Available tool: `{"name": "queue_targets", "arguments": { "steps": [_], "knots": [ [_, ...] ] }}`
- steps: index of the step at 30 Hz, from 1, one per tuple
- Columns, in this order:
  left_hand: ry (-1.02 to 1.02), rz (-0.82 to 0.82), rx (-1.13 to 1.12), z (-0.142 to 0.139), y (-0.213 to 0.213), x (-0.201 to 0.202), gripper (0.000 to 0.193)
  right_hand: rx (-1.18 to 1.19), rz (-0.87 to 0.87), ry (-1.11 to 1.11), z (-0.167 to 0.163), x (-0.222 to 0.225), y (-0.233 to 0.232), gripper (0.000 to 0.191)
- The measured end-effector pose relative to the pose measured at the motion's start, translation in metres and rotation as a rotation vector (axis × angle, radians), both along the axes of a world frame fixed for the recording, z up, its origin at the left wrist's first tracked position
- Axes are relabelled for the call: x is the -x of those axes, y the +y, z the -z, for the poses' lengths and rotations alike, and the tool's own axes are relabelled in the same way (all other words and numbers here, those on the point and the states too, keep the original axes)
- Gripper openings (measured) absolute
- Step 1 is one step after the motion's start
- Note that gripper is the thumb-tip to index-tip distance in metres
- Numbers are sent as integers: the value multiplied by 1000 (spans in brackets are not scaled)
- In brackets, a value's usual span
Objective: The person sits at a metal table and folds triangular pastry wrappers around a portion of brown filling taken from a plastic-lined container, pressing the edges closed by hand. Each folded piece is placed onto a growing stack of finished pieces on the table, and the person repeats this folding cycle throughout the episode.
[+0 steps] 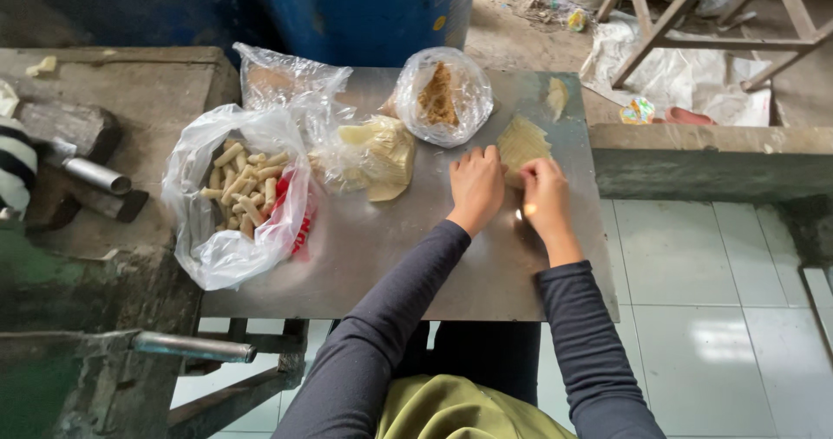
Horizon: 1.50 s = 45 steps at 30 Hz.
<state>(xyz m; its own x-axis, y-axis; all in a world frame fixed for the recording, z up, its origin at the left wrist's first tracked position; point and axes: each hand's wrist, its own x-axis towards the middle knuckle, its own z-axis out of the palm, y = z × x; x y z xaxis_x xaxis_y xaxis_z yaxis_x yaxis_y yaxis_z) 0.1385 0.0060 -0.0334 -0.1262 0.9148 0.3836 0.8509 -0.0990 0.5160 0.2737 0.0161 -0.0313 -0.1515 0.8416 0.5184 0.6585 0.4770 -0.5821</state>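
At the far left of the metal table (364, 257) lies an open clear plastic bag of finished rolls (239, 192), its mouth gaping toward the person and its lower side sagging near the table's front edge; in my judgement a nudge from a sleeve could tip it and send rolls onto the tiled floor (720, 317). Next to it sits a crumpled bag of pale wrapper sheets (377, 153), lying loose with a corner of the stack showing; left open, those thin sheets could dry out and crack when folded. Behind it stands a knotted-looking bag of brown shredded filling (438, 96), upright but soft, which could slump if bumped. Then come the hands: the left hand (475, 186) has its fingers curled down, pressing the near left edge of a pale wrapper (522, 142) that lies flat on the table, and the right hand (545, 198) pinches the wrapper's lower right edge; each grip is closed on the sheet, though whether any filling lies under the fingers cannot be told. The sheet looks thin, so uneven pull from the two hands could tear it. A smaller scrap of wrapper (556, 96) lies near the table's far right corner, close enough to the edge to be brushed off.
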Motion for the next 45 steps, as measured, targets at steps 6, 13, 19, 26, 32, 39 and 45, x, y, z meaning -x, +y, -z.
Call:
{"name": "queue_targets", "arguments": {
  "steps": [6,13,19,26,32,39,45],
  "knots": [
    [3,-33,28,2,-1,-8,19,309,154,647,-2,-18,16,10],
    [-530,104,67,5,-8,15,13,375,54,1180,0,-49,21,11],
    [-486,133,122,4,-46,68,21,-20,77,352,-9,-35,-14,8],
    [-479,118,298,-7,-115,126,24,119,-255,-110,-23,4,-90,14],
    [-410,55,272,-20,-136,137,19,111,-105,43,-40,12,-67,12],
    [-431,18,239,-18,-145,137,19,116,-143,-296,-15,17,-14,23],
    [-450,33,191,-17,-149,134,18,32,-83,-354,8,24,-11,9]
  ]
}}
